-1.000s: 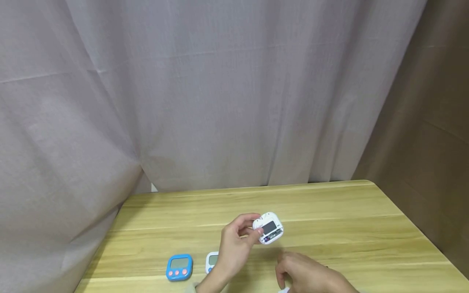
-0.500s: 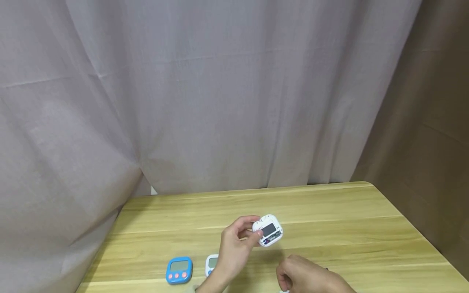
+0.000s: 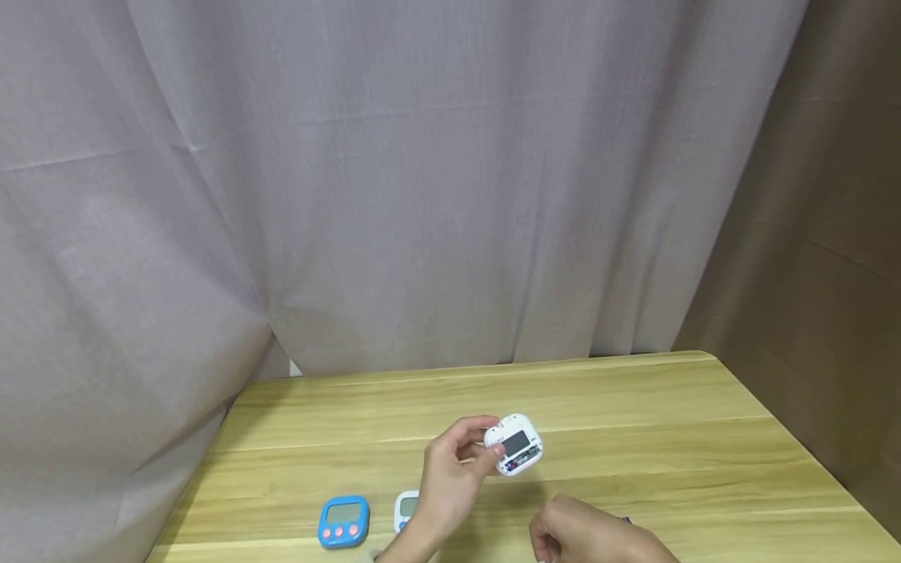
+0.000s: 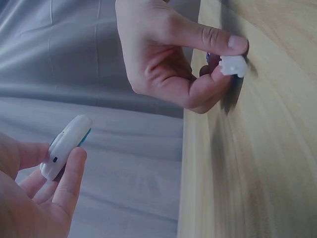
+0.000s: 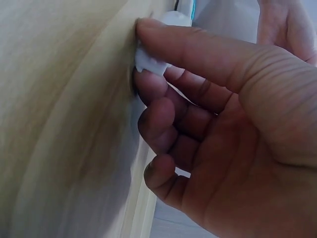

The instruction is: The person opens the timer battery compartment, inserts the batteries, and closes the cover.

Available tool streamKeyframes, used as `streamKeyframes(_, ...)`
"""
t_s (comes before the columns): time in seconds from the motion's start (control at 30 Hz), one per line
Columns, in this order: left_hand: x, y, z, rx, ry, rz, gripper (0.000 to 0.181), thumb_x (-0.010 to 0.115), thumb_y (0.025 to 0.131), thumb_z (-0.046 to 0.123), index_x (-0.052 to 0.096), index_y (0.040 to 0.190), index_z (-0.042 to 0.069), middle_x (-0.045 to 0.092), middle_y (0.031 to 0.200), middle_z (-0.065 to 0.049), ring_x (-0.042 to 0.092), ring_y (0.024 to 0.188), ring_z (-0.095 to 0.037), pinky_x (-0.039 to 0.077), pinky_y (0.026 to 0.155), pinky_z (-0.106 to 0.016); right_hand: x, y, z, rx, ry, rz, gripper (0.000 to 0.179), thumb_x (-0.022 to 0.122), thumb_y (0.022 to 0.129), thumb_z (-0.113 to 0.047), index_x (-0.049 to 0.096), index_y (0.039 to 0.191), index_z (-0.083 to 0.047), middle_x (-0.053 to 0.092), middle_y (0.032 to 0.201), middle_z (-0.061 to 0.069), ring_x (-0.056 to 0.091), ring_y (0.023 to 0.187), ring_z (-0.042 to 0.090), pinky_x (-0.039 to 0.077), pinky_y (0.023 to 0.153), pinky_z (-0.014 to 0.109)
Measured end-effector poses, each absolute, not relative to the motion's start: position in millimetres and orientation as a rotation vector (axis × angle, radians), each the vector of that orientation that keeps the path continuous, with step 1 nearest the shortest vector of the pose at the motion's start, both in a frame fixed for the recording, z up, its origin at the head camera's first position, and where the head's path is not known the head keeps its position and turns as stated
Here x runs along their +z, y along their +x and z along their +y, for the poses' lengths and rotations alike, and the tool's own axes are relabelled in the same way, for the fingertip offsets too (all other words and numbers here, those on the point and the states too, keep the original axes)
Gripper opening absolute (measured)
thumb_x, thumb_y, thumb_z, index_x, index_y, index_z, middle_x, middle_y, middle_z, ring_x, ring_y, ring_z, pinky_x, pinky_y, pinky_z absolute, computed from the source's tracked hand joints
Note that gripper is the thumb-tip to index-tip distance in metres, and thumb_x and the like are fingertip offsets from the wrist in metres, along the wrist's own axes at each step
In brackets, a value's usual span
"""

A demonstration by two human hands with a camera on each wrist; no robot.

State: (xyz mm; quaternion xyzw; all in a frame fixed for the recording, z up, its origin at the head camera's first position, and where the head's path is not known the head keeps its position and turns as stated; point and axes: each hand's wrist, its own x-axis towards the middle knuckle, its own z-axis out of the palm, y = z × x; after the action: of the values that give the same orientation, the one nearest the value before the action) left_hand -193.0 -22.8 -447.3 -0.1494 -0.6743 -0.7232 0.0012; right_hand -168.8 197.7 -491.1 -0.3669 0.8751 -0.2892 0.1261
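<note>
My left hand [image 3: 446, 489] holds a white digital timer [image 3: 516, 444] above the table, thumb on its back and fingers beneath. The back faces up, with a dark rectangular panel and an uncovered battery slot with dark, printed contents. In the left wrist view the timer [image 4: 67, 147] shows edge-on. Low over the table, my right hand [image 3: 587, 533] pinches a small white plastic piece [image 4: 233, 65], shaped like a battery cover, between thumb and index finger. The right wrist view shows this piece [image 5: 151, 62] close to the tabletop, partly hidden by the thumb; the other fingers are curled.
A blue timer [image 3: 343, 521] with pink buttons lies on the wooden table [image 3: 633, 422] at left. Beside it, a white timer [image 3: 406, 508] is partly covered by my left forearm. A small dark-blue thing [image 3: 626, 519] peeks out behind my right wrist. Grey curtain [image 3: 422, 195] hangs behind.
My right hand has dipped slightly, and the white piece has nearly left the head view. The small dark-blue thing behind my right wrist shows more. My left hand keeps its hold on the timer.
</note>
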Motion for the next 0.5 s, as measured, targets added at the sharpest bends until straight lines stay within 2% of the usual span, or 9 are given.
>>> streamKeyframes(0.13, -447.0, -192.7, -23.0, -2.27, -0.466, -2.116, 0.035, 0.075, 0.091, -0.005, 0.071, 0.125, 0.003, 0.075, 0.115, -0.018, 0.072, 0.087, -0.015, 0.068, 0.078, -0.031, -490.1, -168.9, 199.0, -0.894, -1.068, 2.531, 0.026, 0.072, 0.071, 0.005, 0.068, 0.07, -0.02, 0.049, 0.065, -0.026, 0.043, 0.059, -0.011, 0.044, 0.049, 0.011)
streamKeyframes(0.37, -447.2, -192.6, -23.0, -2.265, -0.47, -2.115, 0.035, 0.075, 0.091, -0.005, 0.071, 0.125, 0.002, 0.075, 0.114, -0.019, 0.072, 0.086, -0.014, 0.068, 0.077, -0.031, -488.4, -173.5, 203.5, -1.019, -1.234, 2.474, 0.017, 0.079, 0.087, -0.005, 0.067, 0.083, -0.017, 0.055, 0.074, -0.02, 0.044, 0.068, -0.012, 0.046, 0.055, 0.01)
streamKeyframes(0.5, -447.2, -192.6, -23.3, -2.267, -0.469, -2.114, 0.034, 0.074, 0.091, -0.006, 0.071, 0.125, 0.002, 0.074, 0.114, -0.02, 0.072, 0.086, -0.014, 0.068, 0.078, -0.031, -484.9, -175.6, 203.5, -1.069, -1.235, 2.458, 0.015, 0.08, 0.09, -0.01, 0.068, 0.085, -0.018, 0.059, 0.076, -0.018, 0.048, 0.07, -0.012, 0.049, 0.056, 0.012)
